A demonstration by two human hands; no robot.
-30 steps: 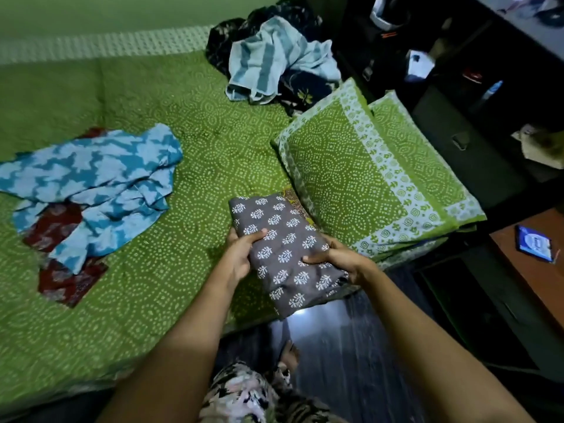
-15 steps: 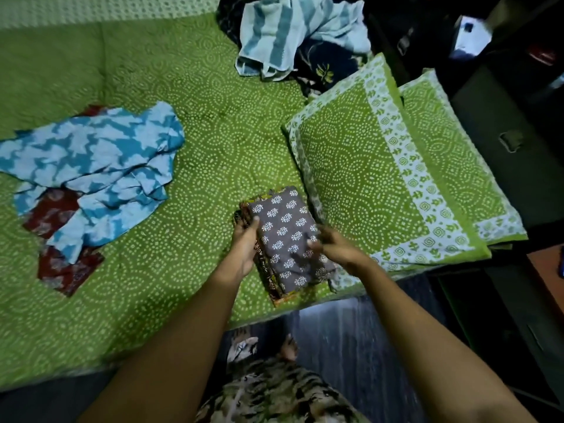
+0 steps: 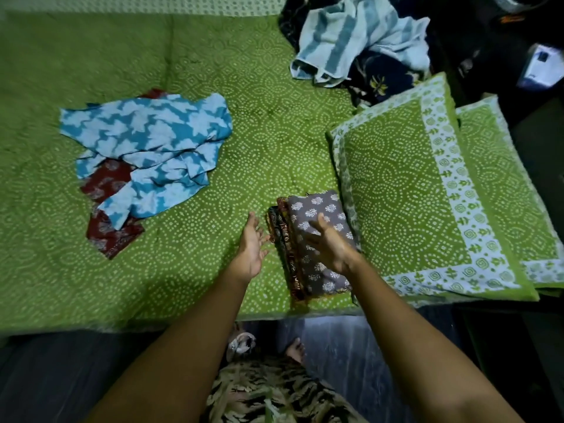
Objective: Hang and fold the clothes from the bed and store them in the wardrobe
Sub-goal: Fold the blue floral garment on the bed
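Bed point(image 3: 213, 71): the green dotted spread fills most of my view. No wardrobe is in sight, so I judge every carry will go out of this view.
Pillows point(image 3: 406, 193): two overlap at 3 o'clock of the folded stack point(image 3: 320, 276), and the nearer one is right against it. A lift drifting that way could catch the pillow's border.
Blue-and-white garment point(image 3: 146, 132): it lies crumpled and unfolded at 10 o'clock of the stack, well apart. It lies over the maroon cloth, so pulling one may drag the other.
Striped towel point(image 3: 351, 35): it is heaped at 12 o'clock on a dark floral garment point(image 3: 381, 77) by the bed's far side. The two look tangled and may come up together.
Folded stack: a grey printed piece point(image 3: 314, 206) sits on a dark ochre-patterned piece point(image 3: 282, 236) that juts out at 9 o'clock. The stack is close to the bed's front edge. A one-sided lift could slide the layers apart, or send them to the floor point(image 3: 335, 346).
Maroon cloth point(image 3: 110, 236): it is mostly buried and easy to miss.
Right hand point(image 3: 331, 242): the fingers are straight and spread over the grey piece, gripping nothing. I cannot tell whether it touches.
Left hand point(image 3: 251, 242): it is empty, with fingers spread, just beside the stack at 9 o'clock.
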